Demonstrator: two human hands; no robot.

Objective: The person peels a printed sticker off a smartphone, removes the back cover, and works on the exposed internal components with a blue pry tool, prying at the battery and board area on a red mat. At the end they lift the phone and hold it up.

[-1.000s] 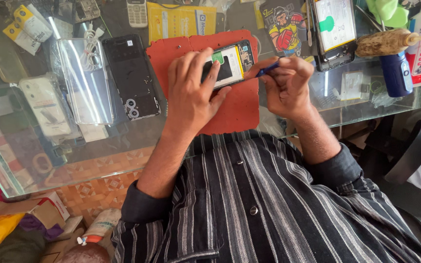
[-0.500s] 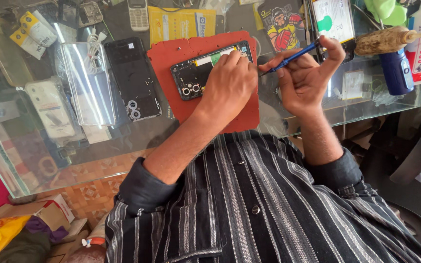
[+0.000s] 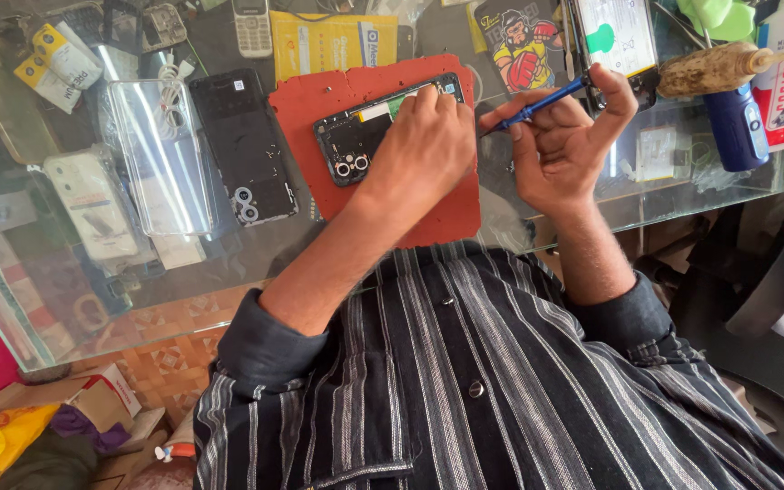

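Left hand (image 3: 424, 145) presses opened phone (image 3: 365, 136) flat on red mat (image 3: 319, 104) to steady it; right hand (image 3: 560, 141) pinches blue screwdriver (image 3: 537, 106), raised above glass desk (image 3: 229, 263).

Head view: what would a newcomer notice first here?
First the red mat in the middle of the glass counter, with an opened phone lying on it under the left hand. Next, the right hand raised just right of the mat, holding a blue screwdriver. A black back cover lies left of the mat.
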